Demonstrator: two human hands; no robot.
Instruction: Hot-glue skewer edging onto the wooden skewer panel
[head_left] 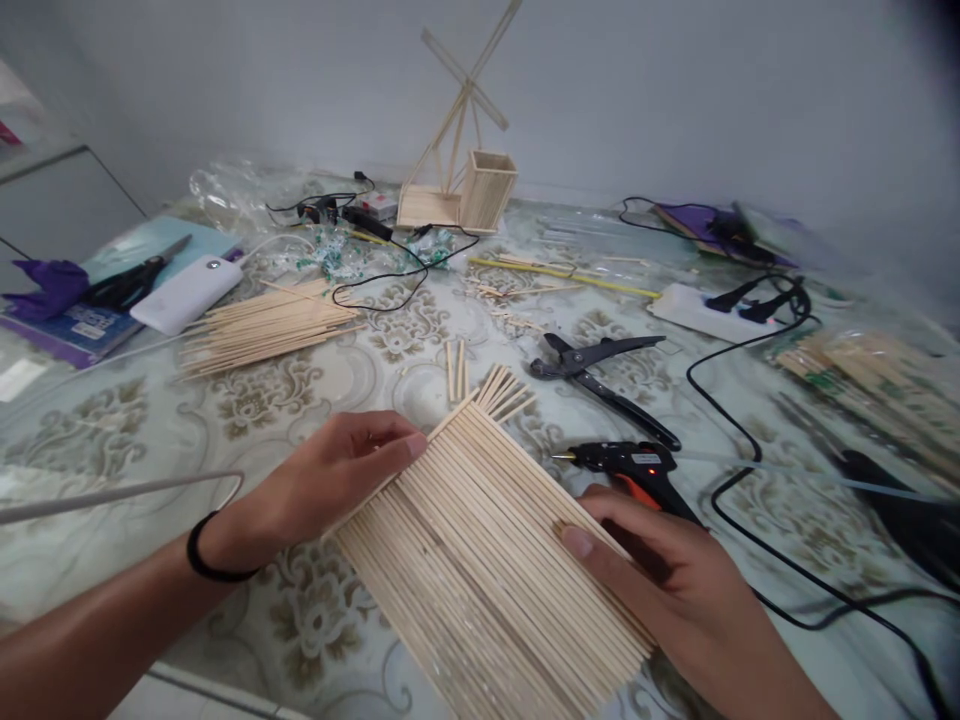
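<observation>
A flat panel of thin wooden sticks [480,550], laid side by side, is held tilted between my hands. My left hand [352,465] grips its upper left edge, thumb on top and fingers beneath. On the right edge, my right hand [667,580] has its thumb pressed on the face while the other fingers go under. Just past the panel's top corner lie several short cut sticks [504,392]. A black glue gun [637,465] with a lit red light rests beside my right hand. Beyond it are dark cutting pliers [600,370].
A stick-built windmill model [465,190] stands by the wall. Long sticks [270,325], a white power bank [187,293] and scissors [139,275] lie at left. A white power strip [720,312] sits at right, its black cable [712,390] crossing the patterned tablecloth [322,620].
</observation>
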